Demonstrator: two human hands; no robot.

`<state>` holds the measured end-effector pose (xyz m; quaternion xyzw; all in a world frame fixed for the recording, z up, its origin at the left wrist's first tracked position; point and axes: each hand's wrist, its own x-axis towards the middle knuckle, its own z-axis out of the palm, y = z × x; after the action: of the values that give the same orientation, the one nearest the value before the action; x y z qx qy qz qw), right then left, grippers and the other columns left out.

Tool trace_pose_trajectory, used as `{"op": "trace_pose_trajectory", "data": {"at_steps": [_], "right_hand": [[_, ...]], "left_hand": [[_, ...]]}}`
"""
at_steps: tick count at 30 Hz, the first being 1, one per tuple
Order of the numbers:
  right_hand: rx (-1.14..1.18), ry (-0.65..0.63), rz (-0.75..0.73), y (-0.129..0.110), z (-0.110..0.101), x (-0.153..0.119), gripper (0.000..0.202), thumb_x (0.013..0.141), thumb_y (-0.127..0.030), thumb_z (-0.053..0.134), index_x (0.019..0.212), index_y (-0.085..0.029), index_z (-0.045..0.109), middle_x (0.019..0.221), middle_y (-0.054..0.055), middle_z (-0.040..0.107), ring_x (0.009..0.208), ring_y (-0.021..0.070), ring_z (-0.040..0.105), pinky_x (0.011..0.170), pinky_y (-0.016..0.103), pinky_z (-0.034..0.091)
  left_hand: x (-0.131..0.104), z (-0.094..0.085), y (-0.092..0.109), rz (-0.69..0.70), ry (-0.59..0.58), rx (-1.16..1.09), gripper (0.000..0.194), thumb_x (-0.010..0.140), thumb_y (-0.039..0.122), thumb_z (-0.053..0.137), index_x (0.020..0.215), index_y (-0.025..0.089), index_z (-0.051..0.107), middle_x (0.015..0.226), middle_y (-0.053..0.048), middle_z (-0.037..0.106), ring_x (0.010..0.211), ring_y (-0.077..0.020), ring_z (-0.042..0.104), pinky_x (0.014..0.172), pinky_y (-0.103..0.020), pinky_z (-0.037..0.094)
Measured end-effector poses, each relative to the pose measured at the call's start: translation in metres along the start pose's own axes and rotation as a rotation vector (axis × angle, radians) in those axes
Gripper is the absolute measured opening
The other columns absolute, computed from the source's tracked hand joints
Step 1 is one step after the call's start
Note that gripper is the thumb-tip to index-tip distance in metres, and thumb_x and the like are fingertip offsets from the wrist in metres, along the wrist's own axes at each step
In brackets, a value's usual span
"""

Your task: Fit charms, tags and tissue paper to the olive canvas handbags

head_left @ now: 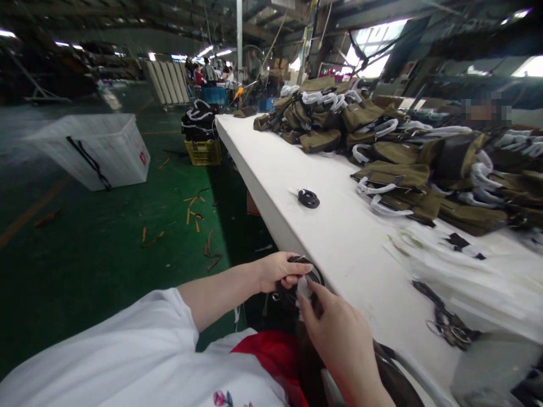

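Observation:
My left hand (282,271) is closed on a coiled dark strap (317,275) at the near edge of the white table. The thumb lies over the coil. My right hand (339,325) pinches a small whitish piece (303,287) against the coil; whether it is paper, plastic or tape I cannot tell. Part of the coil is hidden behind the fingers. Farther along the table lies another coiled black strap (308,198), with a bit of white at its side.
Olive bags with white-wrapped handles (394,175) are heaped along the far side of the white table (271,175). Straps with metal rings (452,328) and plastic sheeting (462,277) lie at right. A white bin (114,150) and yellow crate (203,152) stand on the green floor.

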<state>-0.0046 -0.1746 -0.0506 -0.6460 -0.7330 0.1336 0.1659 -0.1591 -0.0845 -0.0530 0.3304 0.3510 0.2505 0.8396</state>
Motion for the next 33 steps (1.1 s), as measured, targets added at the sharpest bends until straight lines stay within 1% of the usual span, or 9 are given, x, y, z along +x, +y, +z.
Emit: {"op": "trace_pose_trajectory", "data": {"at_steps": [3, 6, 10, 14, 17, 21, 25, 28, 33], "right_hand": [[0.04, -0.055, 0.019, 0.002, 0.002, 0.005, 0.032, 0.092, -0.044, 0.051, 0.071, -0.023, 0.063, 0.059, 0.002, 0.066, 0.049, 0.0181, 0.058, 0.049, 0.027, 0.026], [0.371, 0.079, 0.043, 0.011, -0.001, -0.001, 0.047, 0.095, -0.049, 0.046, 0.057, -0.021, 0.05, 0.047, -0.003, 0.05, 0.044, 0.0114, 0.045, 0.047, 0.024, 0.027], [0.717, 0.224, 0.126, 0.022, -0.005, -0.025, 0.037, 0.092, -0.047, 0.053, 0.068, -0.019, 0.059, 0.054, -0.004, 0.049, 0.051, 0.0106, 0.046, 0.05, 0.022, 0.035], [0.833, 0.159, 0.265, 0.025, 0.003, -0.043, 0.035, 0.089, -0.051, 0.057, 0.078, -0.018, 0.064, 0.063, -0.003, 0.054, 0.059, 0.0124, 0.049, 0.056, 0.023, 0.038], [0.869, 0.148, 0.386, 0.034, 0.012, -0.044, 0.038, 0.09, -0.053, 0.055, 0.075, -0.018, 0.061, 0.06, -0.004, 0.047, 0.057, 0.0115, 0.045, 0.054, 0.023, 0.036], [0.803, 0.275, 0.192, 0.049, 0.014, -0.036, 0.033, 0.088, -0.047, 0.059, 0.073, -0.018, 0.066, 0.08, 0.004, 0.062, 0.078, 0.0168, 0.058, 0.069, 0.026, 0.046], [0.816, 0.291, 0.187, 0.05, 0.008, -0.031, 0.03, 0.09, -0.044, 0.058, 0.082, -0.018, 0.072, 0.102, 0.009, 0.07, 0.099, 0.022, 0.064, 0.082, 0.03, 0.051], [0.871, 0.242, 0.293, 0.042, 0.004, -0.027, 0.035, 0.091, -0.048, 0.055, 0.087, -0.019, 0.074, 0.089, 0.007, 0.074, 0.083, 0.0197, 0.068, 0.071, 0.027, 0.054], [0.841, 0.332, 0.172, 0.026, -0.005, -0.023, 0.027, 0.088, -0.043, 0.061, 0.086, -0.019, 0.075, 0.084, 0.006, 0.076, 0.077, 0.0195, 0.07, 0.067, 0.026, 0.057]], "left_hand": [[0.0, 0.002, -0.004, -0.001, -0.015, 0.049, 0.043, 0.063, 0.038, 0.088, 0.074, 0.014, 0.054, 0.057, 0.006, 0.051, 0.038, -0.0002, 0.031, 0.035, -0.014, 0.016], [0.004, -0.01, -0.002, -0.062, -0.048, 0.036, 0.036, 0.069, 0.034, 0.084, 0.079, 0.012, 0.058, 0.063, 0.004, 0.055, 0.038, 0.0007, 0.031, 0.034, -0.013, 0.016], [0.02, -0.041, -0.001, -0.231, -0.051, -0.115, 0.023, 0.084, 0.027, 0.072, 0.078, 0.007, 0.061, 0.065, 0.002, 0.054, 0.037, 0.0037, 0.024, 0.033, -0.008, 0.016], [0.037, -0.063, -0.009, -0.236, -0.001, -0.124, 0.027, 0.09, 0.027, 0.064, 0.073, 0.007, 0.06, 0.06, 0.003, 0.05, 0.035, 0.0044, 0.018, 0.033, -0.007, 0.015], [0.044, -0.066, -0.016, -0.196, 0.016, -0.064, 0.023, 0.083, 0.029, 0.072, 0.079, 0.009, 0.062, 0.059, 0.002, 0.054, 0.036, 0.0014, 0.03, 0.035, -0.009, 0.022], [0.043, -0.054, -0.021, -0.131, 0.092, 0.163, 0.024, 0.078, 0.03, 0.076, 0.089, 0.012, 0.062, 0.065, -0.003, 0.063, 0.047, -0.009, 0.053, 0.044, -0.017, 0.039], [0.02, -0.019, -0.015, 0.386, 0.282, 0.882, 0.022, 0.088, 0.033, 0.064, 0.098, 0.014, 0.066, 0.095, -0.011, 0.069, 0.085, -0.0194, 0.066, 0.079, -0.031, 0.051], [-0.003, 0.008, -0.01, 0.685, 0.069, 1.104, 0.032, 0.094, 0.037, 0.054, 0.112, 0.014, 0.066, 0.115, -0.015, 0.067, 0.112, -0.0234, 0.061, 0.102, -0.033, 0.044], [-0.011, 0.025, -0.025, 0.657, -0.219, 1.193, 0.03, 0.095, 0.032, 0.052, 0.116, 0.019, 0.067, 0.118, -0.014, 0.066, 0.109, -0.0216, 0.062, 0.1, -0.028, 0.044]]}}
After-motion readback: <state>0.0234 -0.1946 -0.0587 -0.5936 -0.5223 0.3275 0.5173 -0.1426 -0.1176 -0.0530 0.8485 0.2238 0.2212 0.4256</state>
